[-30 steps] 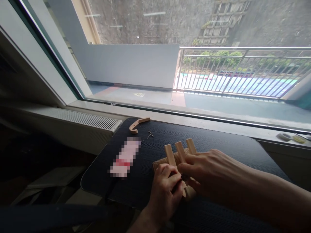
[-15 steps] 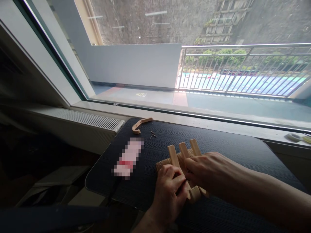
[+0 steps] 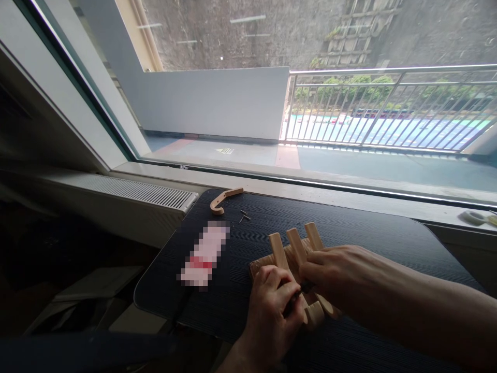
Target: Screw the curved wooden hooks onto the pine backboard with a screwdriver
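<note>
A wooden rack (image 3: 264,262) with three wooden hooks (image 3: 297,243) lies tilted on the black table. My left hand (image 3: 274,300) is closed over the nearest hook, its thumb and fingers bent together at the hook's middle. Just to the right, my right hand (image 3: 334,269) is closed around a small dark tool (image 3: 306,286), mostly hidden in the fingers, which points towards my left fingertips. The tool's kind and its tip cannot be made out. Curved hook ends (image 3: 315,312) show below the hands.
A loose wooden hook (image 3: 225,198) lies at the table's far left corner, several screws (image 3: 244,216) beside it. A blurred pink packet (image 3: 205,254) lies left of the rack. Beyond the black table (image 3: 361,228) are a window sill, a radiator (image 3: 147,191) and rolls of tape (image 3: 471,217).
My right hand has shifted slightly right, and more of the dark tool shows between the hands. The rack and my left hand have barely moved.
</note>
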A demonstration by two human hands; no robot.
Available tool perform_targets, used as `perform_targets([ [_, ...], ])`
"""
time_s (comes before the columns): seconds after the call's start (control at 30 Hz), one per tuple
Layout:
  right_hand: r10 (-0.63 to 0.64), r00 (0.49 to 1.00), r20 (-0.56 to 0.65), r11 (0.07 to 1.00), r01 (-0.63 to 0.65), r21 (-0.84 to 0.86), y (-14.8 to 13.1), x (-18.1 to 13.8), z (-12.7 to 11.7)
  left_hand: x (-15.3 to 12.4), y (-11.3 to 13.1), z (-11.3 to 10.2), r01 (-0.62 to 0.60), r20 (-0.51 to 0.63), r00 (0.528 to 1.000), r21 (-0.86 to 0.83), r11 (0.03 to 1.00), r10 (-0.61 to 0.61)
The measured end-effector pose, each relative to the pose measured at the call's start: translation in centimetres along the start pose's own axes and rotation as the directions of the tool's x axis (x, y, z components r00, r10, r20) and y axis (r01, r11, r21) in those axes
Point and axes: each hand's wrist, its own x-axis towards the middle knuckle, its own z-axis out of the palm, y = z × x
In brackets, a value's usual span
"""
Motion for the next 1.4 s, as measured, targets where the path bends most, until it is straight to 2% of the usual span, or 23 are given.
perform_targets([
  [0.13, 0.044, 0.994, 0.097, 0.998, -0.038, -0.056, 0.2, 0.1, 1.0, 0.0, 0.1, 0.0, 0.012, 0.007, 1.0, -0.005, 1.0, -0.012],
  [0.33, 0.068, 0.997, 0.031, 0.971, -0.059, -0.231, 0.2, 0.3, 1.3, 0.1, 0.1, -0.2, 0.009, -0.003, 1.0, -0.007, 1.0, -0.009],
  [0.47, 0.087, 0.996, 0.003, 0.99, -0.086, -0.111, -0.1, 0.0, -0.1, 0.2, 0.1, -0.2, 0.001, -0.003, 1.0, -0.006, 1.0, -0.001],
  [0.67, -0.024, 1.0, 0.003, 0.999, 0.024, 0.047, -0.1, 0.1, -0.5, 0.2, 0.2, -0.1, 0.008, 0.003, 1.0, -0.011, 1.0, -0.008],
  [0.93, 0.068, 0.985, 0.158, 0.994, -0.053, -0.1, 0.2, 0.5, 1.0, 0.0, 0.0, -0.1, 0.027, 0.012, 1.0, -0.022, 0.999, -0.027],
  [1.0, 0.09, 0.984, 0.152, 0.984, -0.063, -0.168, 0.0, 0.7, 1.0, 0.1, 0.2, -0.2, 0.026, 0.023, 0.999, -0.013, 1.0, -0.025],
  [1.07, 0.107, 0.989, 0.097, 0.972, -0.084, -0.218, -0.2, 0.8, 0.6, 0.1, 0.3, -0.4, 0.027, 0.032, 0.999, -0.006, 1.0, -0.027],
  [1.17, 0.09, 0.995, 0.044, 0.979, -0.08, -0.189, -0.5, 0.7, -0.4, 0.1, 0.4, -0.4, 0.031, 0.042, 0.999, -0.002, 1.0, -0.031],
  [1.27, 0.024, 0.996, 0.082, 0.992, -0.014, -0.122, -0.5, 0.6, -0.9, 0.1, 0.3, -0.4, 0.026, 0.033, 0.999, 0.006, 1.0, -0.026],
  [1.33, 0.002, 0.994, 0.106, 0.994, 0.01, -0.106, -0.2, 0.6, -0.6, 0.1, 0.3, -0.4, 0.019, 0.023, 1.0, 0.011, 1.0, -0.02],
  [1.4, 0.003, 0.997, 0.081, 0.994, 0.007, -0.112, 0.0, 0.7, 0.2, 0.1, 0.2, -0.3, 0.012, 0.011, 1.0, 0.004, 1.0, -0.012],
])
